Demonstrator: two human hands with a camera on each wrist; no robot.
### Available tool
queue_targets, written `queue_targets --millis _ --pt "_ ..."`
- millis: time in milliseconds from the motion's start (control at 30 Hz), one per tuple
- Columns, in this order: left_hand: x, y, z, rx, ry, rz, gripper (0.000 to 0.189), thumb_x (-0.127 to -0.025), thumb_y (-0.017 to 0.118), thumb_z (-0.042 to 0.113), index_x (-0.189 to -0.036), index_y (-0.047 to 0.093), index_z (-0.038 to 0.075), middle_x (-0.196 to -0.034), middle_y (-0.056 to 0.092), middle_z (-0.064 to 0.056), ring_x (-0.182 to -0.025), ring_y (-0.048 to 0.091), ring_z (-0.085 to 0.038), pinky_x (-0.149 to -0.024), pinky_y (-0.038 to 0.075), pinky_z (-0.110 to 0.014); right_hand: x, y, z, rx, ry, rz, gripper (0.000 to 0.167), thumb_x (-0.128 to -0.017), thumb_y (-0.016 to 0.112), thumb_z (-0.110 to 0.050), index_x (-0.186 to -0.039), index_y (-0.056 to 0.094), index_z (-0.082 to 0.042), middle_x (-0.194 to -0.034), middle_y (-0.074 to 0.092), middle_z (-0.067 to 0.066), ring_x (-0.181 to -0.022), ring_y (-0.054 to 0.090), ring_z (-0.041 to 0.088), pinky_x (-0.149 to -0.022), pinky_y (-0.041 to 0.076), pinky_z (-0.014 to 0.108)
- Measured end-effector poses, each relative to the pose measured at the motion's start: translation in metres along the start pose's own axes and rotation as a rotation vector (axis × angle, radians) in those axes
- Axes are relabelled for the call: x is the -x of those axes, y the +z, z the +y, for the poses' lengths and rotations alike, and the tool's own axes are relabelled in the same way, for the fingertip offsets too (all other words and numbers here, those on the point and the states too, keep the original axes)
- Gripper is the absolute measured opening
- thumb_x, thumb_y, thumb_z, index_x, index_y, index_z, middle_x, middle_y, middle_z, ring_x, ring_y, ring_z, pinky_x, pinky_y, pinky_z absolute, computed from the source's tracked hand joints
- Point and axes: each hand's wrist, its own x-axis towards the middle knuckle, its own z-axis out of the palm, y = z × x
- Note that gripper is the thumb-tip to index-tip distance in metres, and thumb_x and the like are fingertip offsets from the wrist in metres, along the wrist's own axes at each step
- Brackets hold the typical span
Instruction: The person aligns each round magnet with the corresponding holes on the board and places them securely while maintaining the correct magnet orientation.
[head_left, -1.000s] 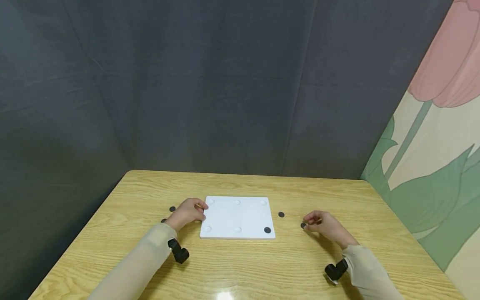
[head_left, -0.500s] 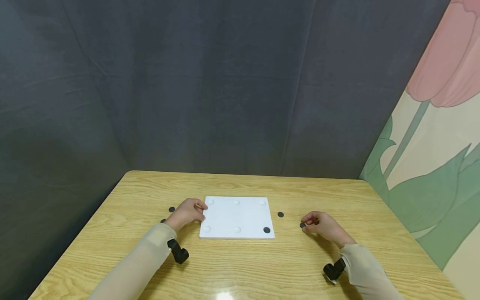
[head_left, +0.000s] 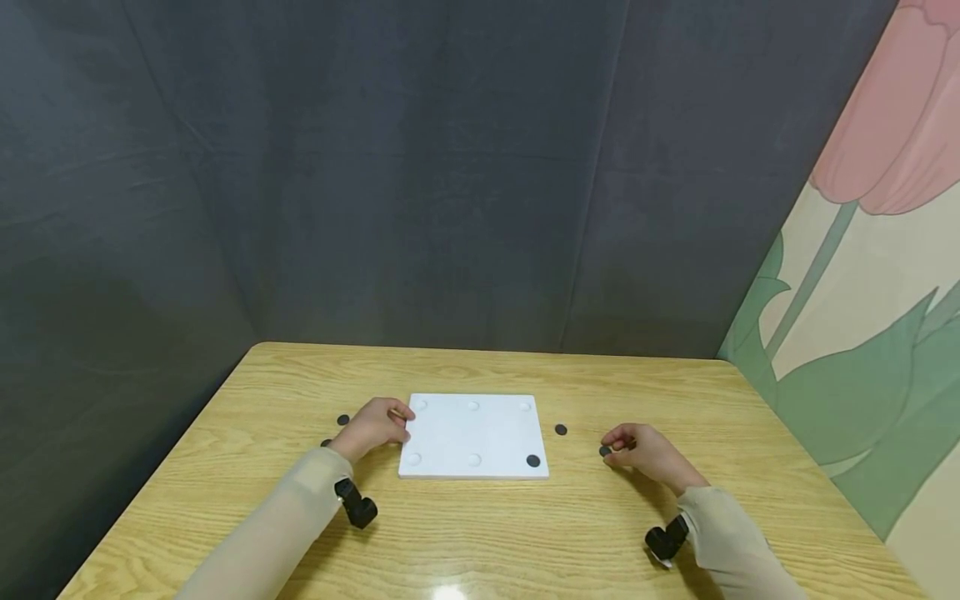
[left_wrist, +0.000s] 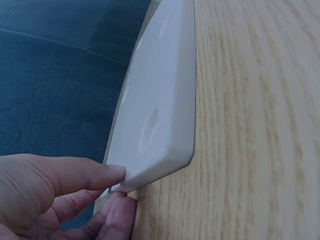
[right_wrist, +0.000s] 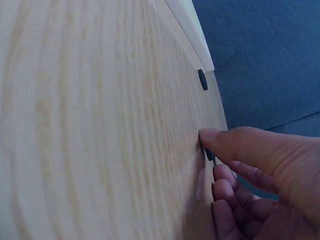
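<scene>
My left hand (head_left: 372, 427) holds the left edge of a white rectangular board (head_left: 474, 435) lying on the table. In the left wrist view the thumb (left_wrist: 95, 175) is at the board's rim and the other fingers curl beside its side. Shallow round recesses dot the board's top, and a black disc (head_left: 533, 461) sits in the front right one. Off to the right, my right hand (head_left: 651, 454) pinches another black disc (head_left: 604, 451) at the table surface. Thumb and fingers partly cover this disc (right_wrist: 209, 154) in the right wrist view.
One loose black disc (head_left: 561, 430) lies between the board and my right hand. Two more, a farther disc (head_left: 343, 420) and a nearer disc (head_left: 326, 443), lie left of my left hand. Beyond the wooden table (head_left: 465, 542) hangs a dark curtain (head_left: 450, 208).
Both hands keep their places, the left at the board and the right at the disc. The whole head view shifts very slightly.
</scene>
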Motion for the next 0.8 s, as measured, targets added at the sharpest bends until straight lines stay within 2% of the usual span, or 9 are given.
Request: queue_targets --millis 800 --pt "0.0000 0.0003 -0.0003 0.009 -0.010 0.008 0.032 -0.076 0.073 -0.006 -0.106 0.067 0.002 -0.091 0.058 -0.010 -0.078 0.053 -0.019 -0.064 0.047 -0.026 -0.0016 0.0014 0.0013 -0.036 0.039 -0.010 0.024 -0.084 0.071 -0.005 -0.103 0.062 0.005 -0.088 0.056 0.007 -0.080 0.048 0.018 -0.064 0.041 0.024"
